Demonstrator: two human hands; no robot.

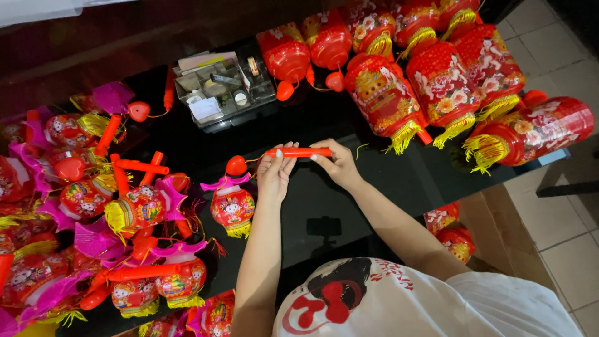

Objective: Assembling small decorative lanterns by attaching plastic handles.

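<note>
Both my hands hold a thin red plastic stick (301, 151) level above the black table (324, 206). My left hand (274, 173) pinches its left end and my right hand (337, 163) grips its right end. A thin cord runs from the stick's left end to a red heart-shaped piece (236, 165). Just below that lies a small red lantern (232, 207) with a pink frill and a yellow fringe, close to my left hand.
Several small lanterns with pink frills and red sticks (118, 212) are heaped at the left. Larger red flowered lanterns with yellow tassels (446, 84) crowd the top right. A clear box of small parts (221, 90) stands at the back. Tiled floor (555, 206) lies right.
</note>
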